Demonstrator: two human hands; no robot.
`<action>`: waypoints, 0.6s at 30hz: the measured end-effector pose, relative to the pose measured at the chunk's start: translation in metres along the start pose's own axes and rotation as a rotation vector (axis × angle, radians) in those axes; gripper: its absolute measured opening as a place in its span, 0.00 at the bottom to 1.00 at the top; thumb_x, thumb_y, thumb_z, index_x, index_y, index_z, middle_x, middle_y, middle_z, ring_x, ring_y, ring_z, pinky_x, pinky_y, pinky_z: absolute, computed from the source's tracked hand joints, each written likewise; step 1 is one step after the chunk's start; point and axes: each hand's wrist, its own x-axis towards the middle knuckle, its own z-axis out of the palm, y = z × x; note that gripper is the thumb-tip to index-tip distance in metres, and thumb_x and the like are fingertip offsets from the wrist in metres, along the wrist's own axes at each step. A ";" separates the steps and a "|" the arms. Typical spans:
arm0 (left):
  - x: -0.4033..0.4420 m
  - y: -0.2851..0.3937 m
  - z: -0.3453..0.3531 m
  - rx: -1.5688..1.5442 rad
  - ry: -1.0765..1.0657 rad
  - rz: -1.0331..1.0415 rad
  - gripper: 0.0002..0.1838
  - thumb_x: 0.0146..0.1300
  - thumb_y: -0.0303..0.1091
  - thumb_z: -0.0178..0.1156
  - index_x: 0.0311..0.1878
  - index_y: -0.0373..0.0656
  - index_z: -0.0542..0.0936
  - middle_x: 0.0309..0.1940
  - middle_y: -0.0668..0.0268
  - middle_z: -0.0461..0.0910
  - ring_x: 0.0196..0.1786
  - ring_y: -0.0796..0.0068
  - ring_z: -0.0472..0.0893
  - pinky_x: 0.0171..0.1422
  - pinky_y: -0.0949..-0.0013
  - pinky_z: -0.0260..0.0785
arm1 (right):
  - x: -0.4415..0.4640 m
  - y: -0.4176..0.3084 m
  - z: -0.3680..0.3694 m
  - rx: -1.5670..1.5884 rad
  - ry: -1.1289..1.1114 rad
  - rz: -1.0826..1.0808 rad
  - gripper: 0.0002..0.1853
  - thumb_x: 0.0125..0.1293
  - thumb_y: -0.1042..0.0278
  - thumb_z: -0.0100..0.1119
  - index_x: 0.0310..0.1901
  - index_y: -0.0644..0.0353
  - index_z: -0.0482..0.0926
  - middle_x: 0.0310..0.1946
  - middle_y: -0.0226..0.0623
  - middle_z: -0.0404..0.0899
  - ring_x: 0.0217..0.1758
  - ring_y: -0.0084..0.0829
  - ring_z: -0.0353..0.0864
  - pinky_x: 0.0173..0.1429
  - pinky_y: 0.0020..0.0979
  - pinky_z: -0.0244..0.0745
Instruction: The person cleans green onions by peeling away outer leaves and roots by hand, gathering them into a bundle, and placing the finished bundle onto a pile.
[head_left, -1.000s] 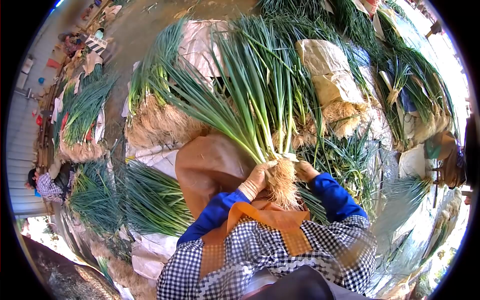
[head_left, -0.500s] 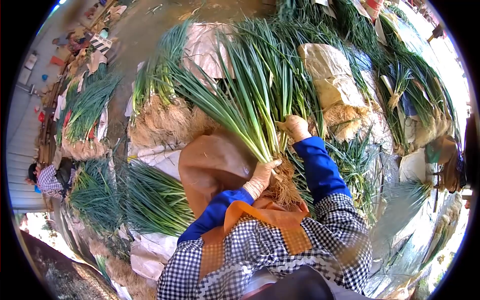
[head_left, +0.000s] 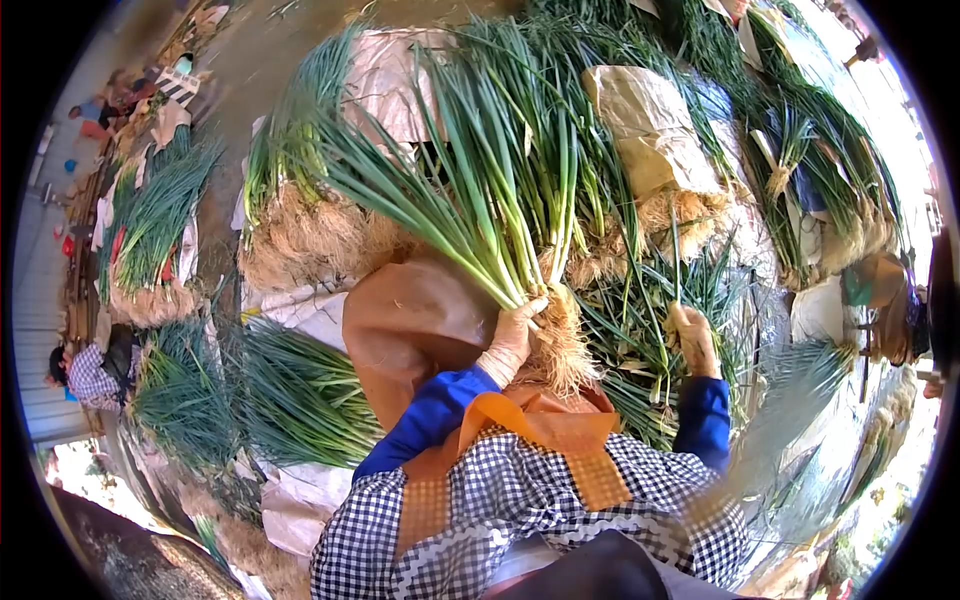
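Observation:
My left hand [head_left: 512,340] is wrapped around the lower stalks of a bunch of green onions [head_left: 500,215], held over my lap. Its green leaves fan upward and left, while the pale stringy roots [head_left: 562,345] hang beside my fingers. Off to the right, my right hand [head_left: 693,340] is closed, pinching a thin green onion leaf [head_left: 676,245] that points upward. Beneath that hand lies a heap of loose leaves [head_left: 635,345]. Brown covering [head_left: 405,310] shows over my bent knee.
Bundles with bushy roots [head_left: 315,235] lie ahead to the left. Brown paper [head_left: 650,130] covers another bundle ahead to the right. Beside my left arm is a green onion pile [head_left: 300,395]. A person in a checked top [head_left: 95,375] is at the far left.
My right hand has left the bunch and moved right and down, over the loose leaves, with a leaf in its fingers. My left hand keeps its hold on the bunch.

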 end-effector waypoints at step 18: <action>0.002 0.005 -0.009 0.036 -0.050 -0.078 0.15 0.50 0.22 0.56 0.43 0.37 0.75 0.35 0.65 0.77 0.38 0.72 0.78 0.43 0.71 0.73 | -0.007 -0.116 0.071 -0.154 -0.846 -0.604 0.19 0.66 0.51 0.47 0.31 0.60 0.76 0.14 0.31 0.70 0.17 0.24 0.70 0.29 0.27 0.70</action>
